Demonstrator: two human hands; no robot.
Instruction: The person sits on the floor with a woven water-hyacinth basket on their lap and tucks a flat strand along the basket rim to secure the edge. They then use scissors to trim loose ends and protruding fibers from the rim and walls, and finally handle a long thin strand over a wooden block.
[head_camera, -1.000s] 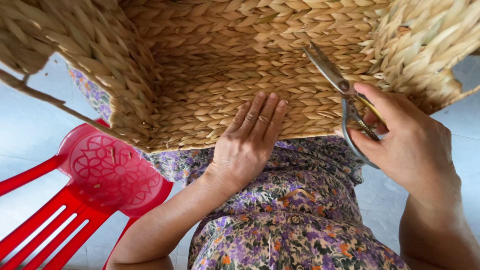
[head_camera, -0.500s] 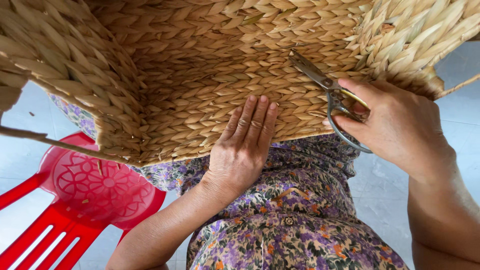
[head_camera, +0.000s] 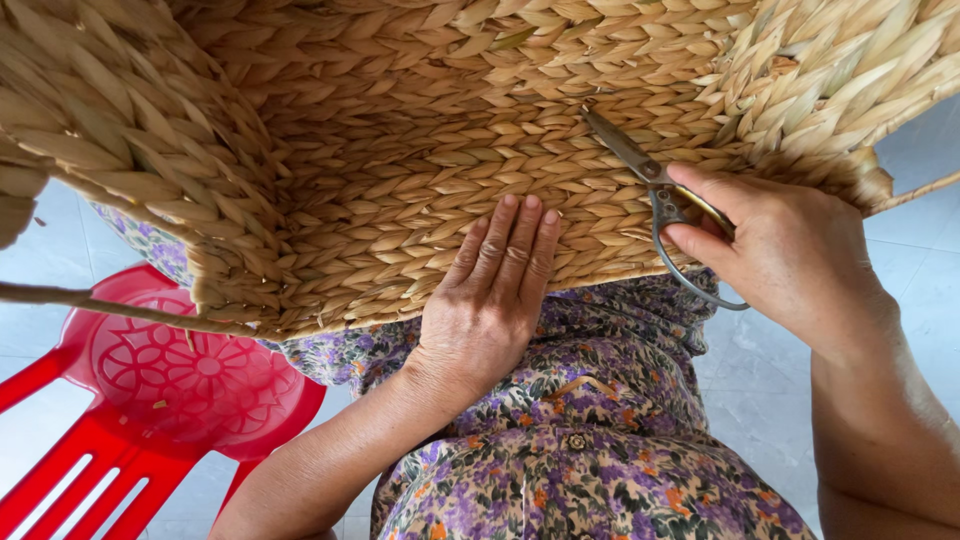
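Against the woven basket (head_camera: 400, 170) resting over the lap, the left hand (head_camera: 490, 300) presses flat, fingers extended, holding nothing. The right hand (head_camera: 790, 250) grips scissors (head_camera: 655, 185), blades closed; trimming should stay flush with the weave.

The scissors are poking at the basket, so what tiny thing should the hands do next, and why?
Probably slide the scissors tip a little further along the woven basket: the blades look shut against the weave, the right hand grips the handles, and the left hand lies flat, steadying it.
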